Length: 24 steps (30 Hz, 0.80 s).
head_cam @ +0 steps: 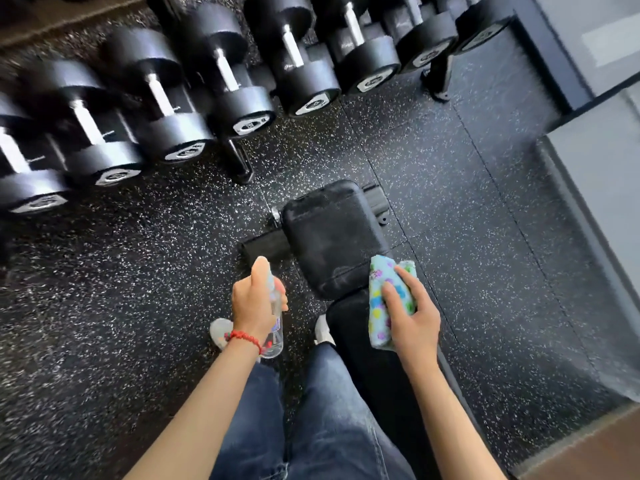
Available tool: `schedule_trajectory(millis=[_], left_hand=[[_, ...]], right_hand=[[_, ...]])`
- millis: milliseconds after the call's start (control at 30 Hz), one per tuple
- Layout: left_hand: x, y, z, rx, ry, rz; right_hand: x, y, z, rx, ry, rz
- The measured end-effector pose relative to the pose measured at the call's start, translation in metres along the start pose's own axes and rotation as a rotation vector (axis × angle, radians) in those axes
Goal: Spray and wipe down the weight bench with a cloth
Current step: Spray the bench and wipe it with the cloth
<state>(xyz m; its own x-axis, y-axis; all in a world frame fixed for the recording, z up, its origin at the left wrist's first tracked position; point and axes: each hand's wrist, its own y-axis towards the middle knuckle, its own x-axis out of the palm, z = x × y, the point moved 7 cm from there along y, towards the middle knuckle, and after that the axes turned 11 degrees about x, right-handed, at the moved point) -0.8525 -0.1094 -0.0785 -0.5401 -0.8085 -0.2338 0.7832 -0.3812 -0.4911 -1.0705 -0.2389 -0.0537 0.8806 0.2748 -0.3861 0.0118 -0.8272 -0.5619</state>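
The black padded weight bench point(329, 237) runs from the middle of the head view down toward me, its seat pad dull with a faint film. My left hand point(254, 303) grips a clear spray bottle point(275, 336), held upright to the left of the bench above the floor. My right hand point(410, 313) holds a folded light-blue cloth point(381, 306) with coloured dots at the right edge of the bench, over the gap between the two pads. A red bead bracelet circles my left wrist.
A rack of black dumbbells point(166, 109) fills the upper left, with a rack foot point(242, 168) on the speckled rubber floor close to the bench end. A grey wall and dark baseboard point(568, 77) stand at the right. My jeans and pale shoes are beside the bench.
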Motion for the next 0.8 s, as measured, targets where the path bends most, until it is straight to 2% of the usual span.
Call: schedule_trajectory(millis=[233,400,633,800], left_hand=[[-0.116,0.029,0.027,0.177,-0.067,0.001],[-0.227,0.049,0.027,0.208,-0.088,0.078],[-0.372,0.069,0.017,0.168,-0.138,0.325],[-0.45,0.067,0.003,0.117,-0.151,0.531]], right_hand=[[0.111,-0.053,-0.059,-0.148,-0.02,-0.111],[0.218,-0.11,-0.094,-0.244,-0.107,-0.259],[0.355,-0.184,-0.133,-0.394,-0.254,-0.476],[0.429,-0.228,-0.151,-0.46,-0.333,-0.609]])
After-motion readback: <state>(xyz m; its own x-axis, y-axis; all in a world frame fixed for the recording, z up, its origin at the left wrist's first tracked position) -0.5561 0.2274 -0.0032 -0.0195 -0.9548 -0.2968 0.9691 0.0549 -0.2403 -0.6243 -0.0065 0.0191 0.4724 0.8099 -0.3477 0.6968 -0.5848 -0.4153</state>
